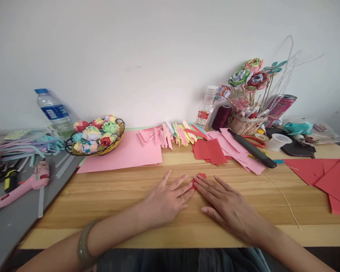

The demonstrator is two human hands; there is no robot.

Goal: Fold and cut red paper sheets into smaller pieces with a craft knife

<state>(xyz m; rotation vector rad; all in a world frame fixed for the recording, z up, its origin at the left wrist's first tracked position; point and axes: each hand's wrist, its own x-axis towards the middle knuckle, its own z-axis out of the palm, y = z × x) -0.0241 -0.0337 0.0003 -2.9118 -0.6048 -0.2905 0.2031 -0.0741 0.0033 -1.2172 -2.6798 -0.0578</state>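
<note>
A small folded piece of red paper [201, 176] lies on the wooden table [124, 196], partly covered by fingertips. My left hand [168, 196] rests over its left side with the fingers spread. From the right, my right hand [229, 204] lies flat, its fingertips touching the paper and its thumb apart. Just behind the hands are red paper squares [215, 151] in a loose pile. Farther back sits a row of folded pink and yellow strips [172, 134], beside large pink sheets [121, 151].
A basket of paper flowers [99, 138] and a water bottle [52, 107] stand at the back left. A pink glue gun [31, 185] lies on the grey surface. A black-handled tool [252, 149] and more red sheets [334, 181] are at the right.
</note>
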